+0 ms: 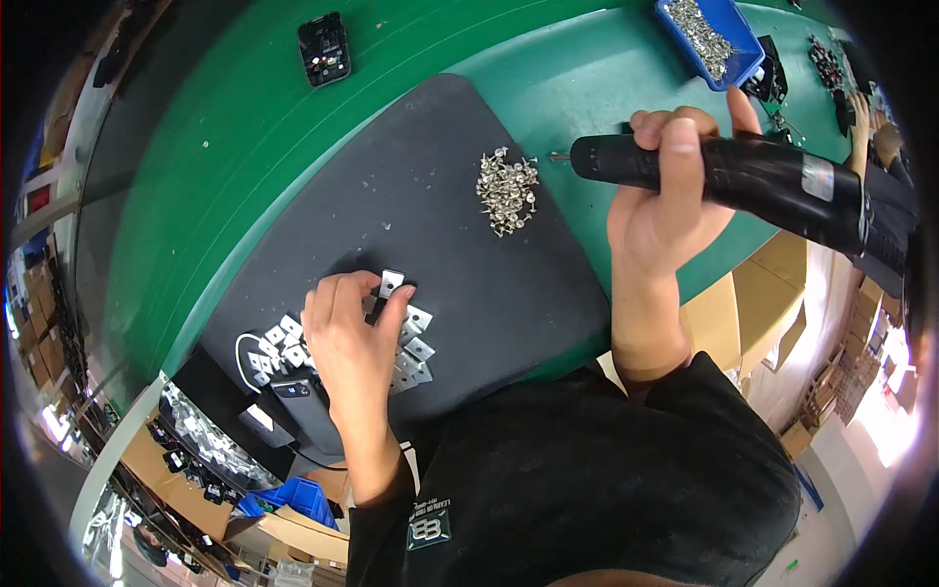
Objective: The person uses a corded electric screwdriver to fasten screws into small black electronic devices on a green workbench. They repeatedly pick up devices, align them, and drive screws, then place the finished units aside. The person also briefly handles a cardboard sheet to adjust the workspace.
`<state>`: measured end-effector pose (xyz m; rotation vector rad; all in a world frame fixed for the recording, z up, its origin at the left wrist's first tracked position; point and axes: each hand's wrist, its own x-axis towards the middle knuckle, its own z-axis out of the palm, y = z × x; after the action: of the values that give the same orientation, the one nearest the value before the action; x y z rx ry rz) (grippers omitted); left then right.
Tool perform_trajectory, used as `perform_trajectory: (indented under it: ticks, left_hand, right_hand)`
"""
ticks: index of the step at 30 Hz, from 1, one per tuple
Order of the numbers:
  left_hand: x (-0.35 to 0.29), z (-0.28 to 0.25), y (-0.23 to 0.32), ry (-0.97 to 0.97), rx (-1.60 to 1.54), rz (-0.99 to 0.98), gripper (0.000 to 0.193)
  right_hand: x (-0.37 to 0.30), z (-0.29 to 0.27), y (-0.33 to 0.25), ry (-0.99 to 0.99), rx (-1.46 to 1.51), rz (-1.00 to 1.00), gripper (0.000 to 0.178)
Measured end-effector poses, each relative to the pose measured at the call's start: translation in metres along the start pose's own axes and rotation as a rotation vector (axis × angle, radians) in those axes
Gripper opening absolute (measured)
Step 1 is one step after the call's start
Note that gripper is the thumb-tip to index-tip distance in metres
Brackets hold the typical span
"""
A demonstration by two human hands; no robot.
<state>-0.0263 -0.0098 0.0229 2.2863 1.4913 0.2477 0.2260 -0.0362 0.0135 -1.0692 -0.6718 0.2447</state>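
Head camera shows the two hands well apart over a dark grey mat (421,186) that lies on the green surface (215,157). The left hand (354,333) pinches a small metal plate with a hole (392,282) between thumb and fingers, above the mat's middle; whether the plate touches the mat, one cannot tell. More loose plates (419,347) lie just right of that hand, and another cluster of plates (279,344) sits to its left, beside a looped white cable (241,354). The right hand (667,210) is wrapped around a black power screwdriver (782,186), held roughly level, its bit pointing left toward a heap of silvery screws (507,191) near the mat's right edge. Farther off stand a blue tray (740,41) of small metal parts and a black handheld device (324,49).
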Motion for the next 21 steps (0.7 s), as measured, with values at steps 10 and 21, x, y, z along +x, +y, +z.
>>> perform_trajectory:
  ticks: [10, 21]
  left_hand:
    - [0.032, 0.0, -0.011, -0.01, -0.357, -0.161, 0.018]
    - [0.191, -0.028, -0.034, 0.316, -0.211, 0.057, 0.018]
  right_hand:
    - [-0.006, -0.003, -0.011, 0.008, 0.213, -0.009, 0.062]
    - [-0.008, -0.007, -0.015, -0.201, 0.234, 0.061, 0.055]
